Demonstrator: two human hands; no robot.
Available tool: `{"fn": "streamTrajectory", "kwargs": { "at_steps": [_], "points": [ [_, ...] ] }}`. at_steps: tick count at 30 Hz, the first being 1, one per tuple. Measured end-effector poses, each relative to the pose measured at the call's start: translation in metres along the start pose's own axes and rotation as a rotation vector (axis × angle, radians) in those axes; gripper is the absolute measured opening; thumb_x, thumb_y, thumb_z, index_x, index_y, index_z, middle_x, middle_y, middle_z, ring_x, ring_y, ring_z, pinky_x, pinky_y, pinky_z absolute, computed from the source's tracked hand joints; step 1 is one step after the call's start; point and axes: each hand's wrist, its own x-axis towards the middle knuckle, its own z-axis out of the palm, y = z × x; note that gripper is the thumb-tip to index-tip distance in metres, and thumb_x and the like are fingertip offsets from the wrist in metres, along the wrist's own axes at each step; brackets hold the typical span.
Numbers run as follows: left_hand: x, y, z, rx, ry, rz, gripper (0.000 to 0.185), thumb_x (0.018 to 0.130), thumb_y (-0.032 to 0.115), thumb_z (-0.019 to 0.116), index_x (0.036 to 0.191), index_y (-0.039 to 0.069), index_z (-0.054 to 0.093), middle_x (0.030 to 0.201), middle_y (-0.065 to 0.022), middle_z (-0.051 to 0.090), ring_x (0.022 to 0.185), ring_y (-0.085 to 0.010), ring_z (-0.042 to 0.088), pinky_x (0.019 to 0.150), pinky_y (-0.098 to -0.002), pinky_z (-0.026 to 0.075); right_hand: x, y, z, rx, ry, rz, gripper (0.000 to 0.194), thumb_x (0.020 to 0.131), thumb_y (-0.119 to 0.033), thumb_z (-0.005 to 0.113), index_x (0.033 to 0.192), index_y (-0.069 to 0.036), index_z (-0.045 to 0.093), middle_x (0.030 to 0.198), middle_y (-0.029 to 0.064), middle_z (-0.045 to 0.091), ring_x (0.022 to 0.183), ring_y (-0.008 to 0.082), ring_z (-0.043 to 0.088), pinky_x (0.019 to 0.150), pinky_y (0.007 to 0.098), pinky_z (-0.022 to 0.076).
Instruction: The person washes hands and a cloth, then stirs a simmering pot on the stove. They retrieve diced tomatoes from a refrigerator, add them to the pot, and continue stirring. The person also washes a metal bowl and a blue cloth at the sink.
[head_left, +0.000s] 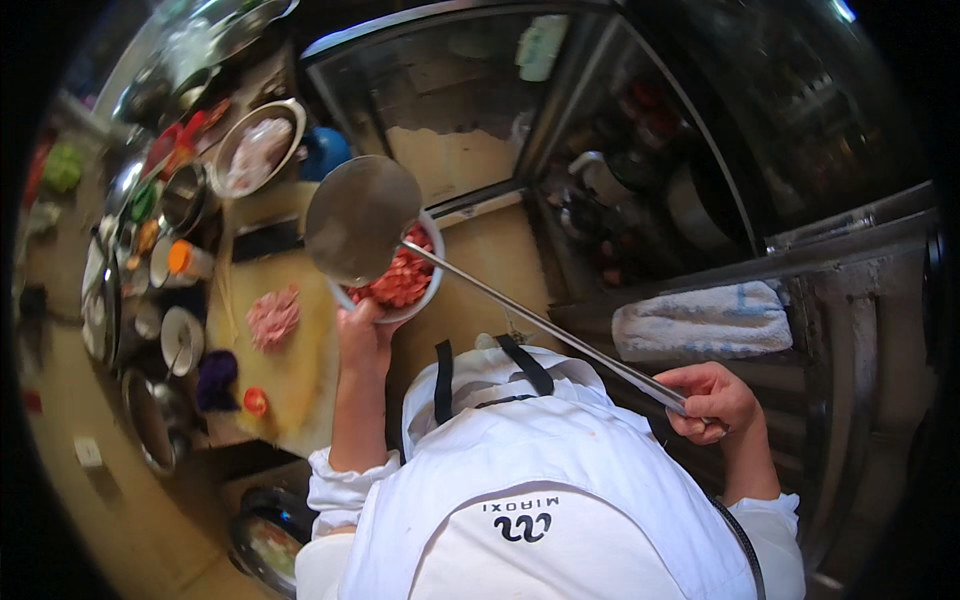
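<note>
My left hand (364, 330) grips the near rim of a white bowl (438, 281) filled with chopped red pieces (405, 281), which look like peppers or meat. In my right hand (709, 405) is the end of the long metal handle of a skimmer or ladle (364, 217); its broad round head is over the bowl and hides part of it. Left of the bowl, a pile of sliced pink raw meat (274, 319) lies on a yellowish cutting board (300, 375). Nearer on that board is a cut red piece (256, 401), perhaps tomato or pepper.
An oval basin (300, 120) holding bagged meat stands beyond the board, beside a dark cleaver-like blade (266, 238). Containers, including an orange-lidded jar (180, 259), crowd the left. A glass-panelled cabinet (450, 97) is ahead; a folded towel (701, 322) lies at right.
</note>
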Motion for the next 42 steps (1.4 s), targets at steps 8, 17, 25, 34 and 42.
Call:
{"fn": "streamTrajectory", "kwargs": {
  "at_steps": [8,17,25,34,42],
  "points": [
    [0.125,-0.115,0.085,0.192,-0.274,-0.214,0.061,0.065,-0.002,0.041,0.124,0.006,0.027,0.117,-0.0141,0.042,0.099,-0.0311,0.055,0.066,-0.0432,0.056,-0.021,0.048,-0.005,0.498,0.231,-0.183,0.044,0.088,-0.006,0.043,0.131,-0.001,0.033,0.059,0.007,0.041,0.038,0.0022,0.027,0.032,0.0156,0.0258],
    [0.182,-0.197,0.064,0.232,-0.445,-0.453,0.058,0.069,0.003,0.045,0.122,0.009,0.024,0.113,-0.0154,0.042,0.09,-0.0282,0.057,0.062,-0.0389,0.057,0.07,0.074,-0.021,1.106,0.321,-0.549,0.046,0.093,-0.017,0.037,0.136,-0.007,0.023,0.066,0.0013,0.038,0.041,0.0018,0.033,0.035,0.0167,0.0287],
    [0.167,-0.149,0.038,0.271,-0.371,-0.451,0.057,0.067,-0.003,0.042,0.121,0.009,0.029,0.111,-0.0125,0.045,0.094,-0.026,0.055,0.072,-0.0375,0.053,0.157,0.048,-0.147,1.141,0.536,-0.83,0.026,0.093,-0.02,0.039,0.11,-0.006,0.051,0.064,-0.0015,0.038,0.041,0.0046,0.033,0.039,0.0205,0.029],
    [0.151,-0.119,0.026,0.231,-0.214,-0.489,0.066,0.062,-0.006,0.04,0.126,0.007,0.027,0.12,-0.0126,0.041,0.108,-0.0235,0.047,0.086,-0.0318,0.044,0.249,0.053,-0.258,0.196,1.548,-0.556,0.049,0.087,-0.009,0.05,0.132,-0.008,0.029,0.068,0.005,0.048,0.048,0.012,0.043,0.041,0.0299,0.0399],
    [0.139,-0.12,0.013,0.305,-0.128,-0.414,0.066,0.06,-0.005,0.041,0.125,0.004,0.03,0.119,-0.01,0.042,0.109,-0.0193,0.045,0.09,-0.027,0.038,0.267,0.115,-0.353,-0.44,1.791,-0.418,0.045,0.084,-0.008,0.052,0.127,-0.003,0.038,0.084,0.014,0.055,0.065,0.0241,0.054,0.055,0.0329,0.0431]
  ]
}}
